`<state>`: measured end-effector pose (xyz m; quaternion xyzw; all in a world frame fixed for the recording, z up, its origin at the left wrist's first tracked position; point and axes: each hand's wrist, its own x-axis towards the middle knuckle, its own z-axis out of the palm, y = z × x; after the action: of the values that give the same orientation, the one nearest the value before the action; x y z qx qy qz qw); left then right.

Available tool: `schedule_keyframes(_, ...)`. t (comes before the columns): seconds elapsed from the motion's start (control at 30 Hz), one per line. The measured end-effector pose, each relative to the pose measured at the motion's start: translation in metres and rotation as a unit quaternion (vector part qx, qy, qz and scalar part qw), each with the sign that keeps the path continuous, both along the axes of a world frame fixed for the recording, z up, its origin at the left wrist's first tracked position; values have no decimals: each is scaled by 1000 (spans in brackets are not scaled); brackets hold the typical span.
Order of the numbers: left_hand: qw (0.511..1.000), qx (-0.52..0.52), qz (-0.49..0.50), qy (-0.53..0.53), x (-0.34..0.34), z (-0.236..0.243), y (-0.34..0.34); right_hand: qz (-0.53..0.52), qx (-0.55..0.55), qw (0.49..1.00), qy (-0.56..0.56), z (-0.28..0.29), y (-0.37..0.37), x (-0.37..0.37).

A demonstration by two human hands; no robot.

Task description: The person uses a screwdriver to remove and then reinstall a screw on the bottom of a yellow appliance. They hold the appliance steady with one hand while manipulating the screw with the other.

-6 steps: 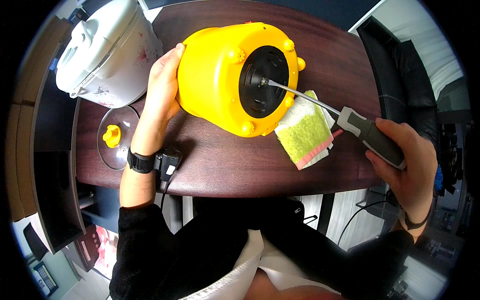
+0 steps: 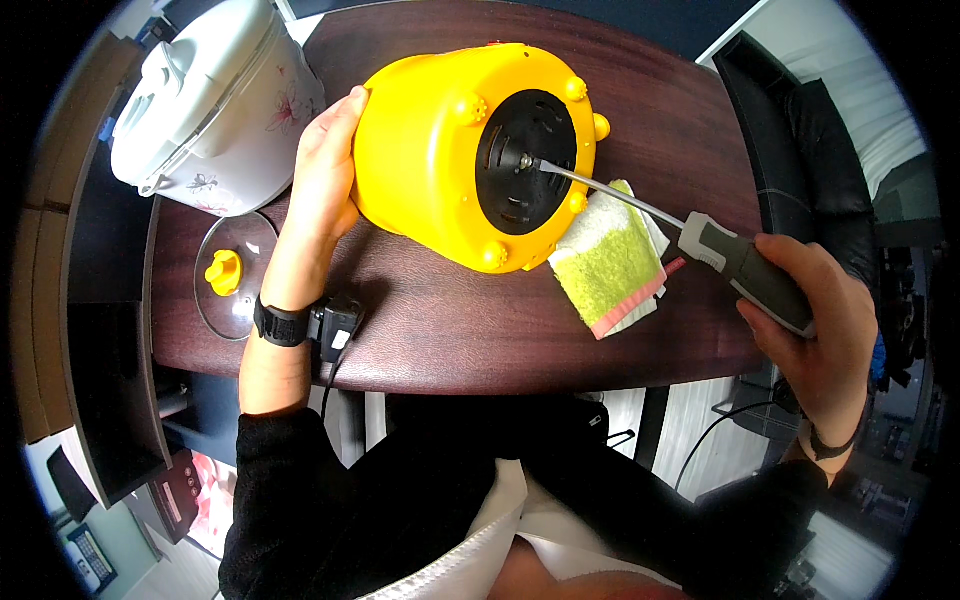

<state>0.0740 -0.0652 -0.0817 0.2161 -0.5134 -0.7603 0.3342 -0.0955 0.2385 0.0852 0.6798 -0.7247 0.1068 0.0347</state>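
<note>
The left hand (image 2: 325,165), fingers extended and held together, lies flat against the smooth side wall of a yellow plastic cooker body (image 2: 430,140) that rests on its side on a dark wood-grain table (image 2: 450,320), its underside turned toward the person. The right hand (image 2: 815,330), fingers curled closed, grips the grey-and-black handle of a screwdriver (image 2: 735,270); the slim metal shaft runs up and to the left, and its tip meets the centre of the round black vented base plate (image 2: 525,165) set into the cooker's underside. Small yellow knobbed feet ring that plate. Just beside the cooker, beneath the shaft, lies a folded terry cloth (image 2: 610,265), green and white with a pink edge, its pile visibly coarse. At the left edge of the table rests a round clear glass lid (image 2: 225,275) with a yellow knob, and behind it stands a glossy white rice cooker (image 2: 215,95) with a floral print. A black wristwatch (image 2: 280,322) circles the left wrist, and a black plug (image 2: 335,322) lies touching it at the table's near edge.
</note>
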Motion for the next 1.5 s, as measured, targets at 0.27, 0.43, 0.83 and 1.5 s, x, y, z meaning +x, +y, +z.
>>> schedule_keyframes(0.27, 1000, 0, 4, -2, 0, 1, 2, -3, 8, 1000, 1, 2, -2, 2)
schedule_keyframes(0.43, 1000, -5, 16, -13, 0, 3, 4, 21, -35, 999, 29, -4, -3, 0)
schedule_keyframes(0.83, 1000, -2, -1, 5, 0, 0, 1, -8, -5, 1000, 4, 0, 3, 2)
schedule_keyframes(1.5, 1000, -8, -5, 3, -1, 1, 2, 54, -23, 994, 87, -3, 0, -3)
